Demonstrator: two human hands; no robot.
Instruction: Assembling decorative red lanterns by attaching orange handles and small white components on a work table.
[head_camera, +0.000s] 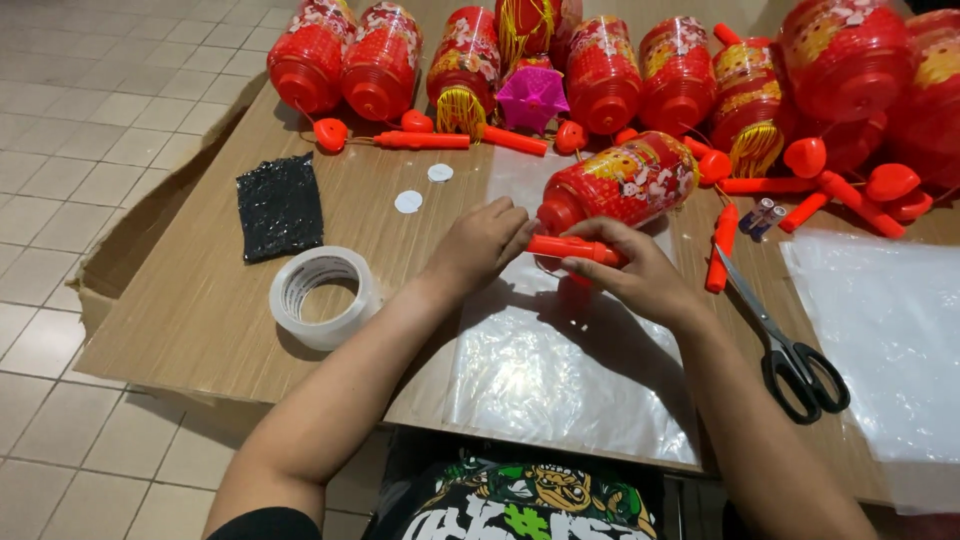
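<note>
While gripping one orange stick (572, 247) with both left hand (480, 243) and right hand (630, 270), joined to one red lantern (622, 183); many finished lanterns (600, 70) far, loose sticks (720, 250) waiting right.

Clear plastic sheet, centre (560, 370): we see a glossy transparent wrapping sheet lying flat on the wooden board in front of us, running from the lanterns down to the near edge.
Clear plastic sheet, right (880, 340): we see a second see-through sheet, milky white with glare, at the right edge past the scissors.
Round stickers (408, 202): we see two small white discs side by side on the board, left of the centre sheet's far end.
Cardboard (120, 262): we see a flattened brown box flap jutting out beneath the board's left side.
Signs and screens: we see none.
</note>
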